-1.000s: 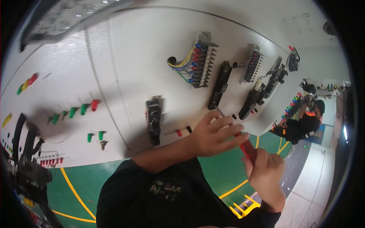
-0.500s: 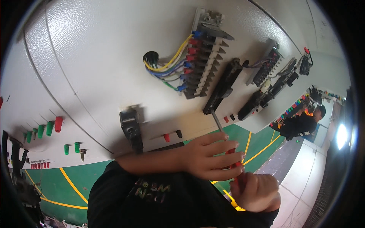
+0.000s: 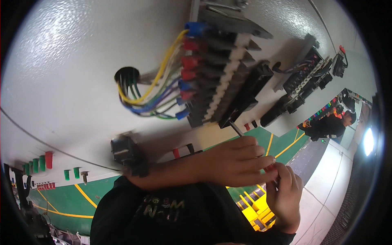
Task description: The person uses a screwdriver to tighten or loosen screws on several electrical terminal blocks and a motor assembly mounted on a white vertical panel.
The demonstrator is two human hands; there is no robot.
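Observation:
A screwdriver with a metal shaft (image 3: 236, 129) and a red handle (image 3: 270, 167) slants up to the lower end of a long black bar-shaped part (image 3: 250, 96) on the light grey panel. My left hand (image 3: 239, 161) reaches across from the left, its fingers closed over the screwdriver and hiding most of it. At the handle's lower end, my right hand (image 3: 286, 194) grips with bent fingers. Whether the tip sits in a screw cannot be made out. Left of the bar stands a terminal block (image 3: 212, 73) with red and blue sleeved wire ends.
Yellow, blue and green wires (image 3: 143, 100) run from a hole (image 3: 127, 75) in the panel. A black block (image 3: 124, 150) sits by my left forearm. More terminal strips (image 3: 300, 77) lie to the right. Another person (image 3: 326, 125) works far right. A yellow object (image 3: 258, 210) is below.
The panel and its terminal block appear larger and nearer. My left fingers have drawn closer together over the screwdriver. My right hand has shifted from a fist to a looser finger grip.

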